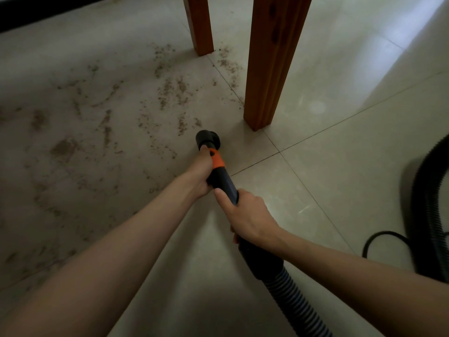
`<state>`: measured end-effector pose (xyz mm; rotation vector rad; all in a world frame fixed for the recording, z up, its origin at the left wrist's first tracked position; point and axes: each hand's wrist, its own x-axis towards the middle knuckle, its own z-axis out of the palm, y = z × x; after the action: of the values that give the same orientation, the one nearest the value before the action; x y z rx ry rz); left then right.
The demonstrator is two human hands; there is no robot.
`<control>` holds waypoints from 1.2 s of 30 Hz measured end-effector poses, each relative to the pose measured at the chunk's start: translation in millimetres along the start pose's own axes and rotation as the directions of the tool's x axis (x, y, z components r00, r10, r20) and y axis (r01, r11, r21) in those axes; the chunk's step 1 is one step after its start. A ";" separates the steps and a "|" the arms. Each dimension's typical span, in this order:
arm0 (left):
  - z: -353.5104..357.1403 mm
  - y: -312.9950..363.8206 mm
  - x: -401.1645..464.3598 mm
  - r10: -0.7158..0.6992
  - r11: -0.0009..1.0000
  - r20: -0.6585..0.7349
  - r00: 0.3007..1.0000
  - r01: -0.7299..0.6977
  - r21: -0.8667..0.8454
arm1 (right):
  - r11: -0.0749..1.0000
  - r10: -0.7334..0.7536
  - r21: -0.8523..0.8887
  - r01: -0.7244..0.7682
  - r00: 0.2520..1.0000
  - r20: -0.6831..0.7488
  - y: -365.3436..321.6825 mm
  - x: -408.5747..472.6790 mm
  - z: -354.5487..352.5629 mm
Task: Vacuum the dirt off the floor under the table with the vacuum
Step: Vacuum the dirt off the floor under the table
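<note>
A black vacuum wand with an orange collar (217,161) points down at the pale tiled floor, its round black nozzle (208,139) low beside the near wooden table leg (272,69). My left hand (200,175) grips the wand just below the orange collar. My right hand (245,215) grips it further back, where the ribbed hose (294,295) begins. Brown dirt (170,93) is scattered over the floor left of and beyond the nozzle, with thicker patches (63,148) at the left.
A second wooden table leg (199,25) stands further back. The ribbed black hose loops along the right edge (422,215), with a thin black cable (384,235) beside it. A dark wall base (36,13) runs along the top left. Tile seams cross the floor.
</note>
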<state>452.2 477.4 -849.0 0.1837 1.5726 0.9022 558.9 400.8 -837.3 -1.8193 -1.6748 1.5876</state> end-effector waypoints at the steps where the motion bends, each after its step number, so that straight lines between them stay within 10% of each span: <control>1: 4.1 -1.4 -1.7 -0.004 1.000 0.008 1.000 0.004 -0.005 | 1.000 0.003 -0.005 -0.003 1.000 -0.012 2.0 -2.2 -2.8; 18: 50.4 -22.8 -22.7 -0.068 0.996 0.162 0.984 0.058 0.066 | 0.996 0.081 -0.031 -0.085 0.989 -0.126 28.7 -28.4 -34.6; 36: -46.7 23.9 17.5 0.047 0.993 -0.076 0.996 -0.055 -0.104 | 0.973 -0.094 -0.207 0.100 0.995 0.039 -29.1 34.7 35.6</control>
<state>397.3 483.6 -850.1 0.1165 1.5892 1.0404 506.4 421.4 -849.2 -1.7828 -1.9777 1.4539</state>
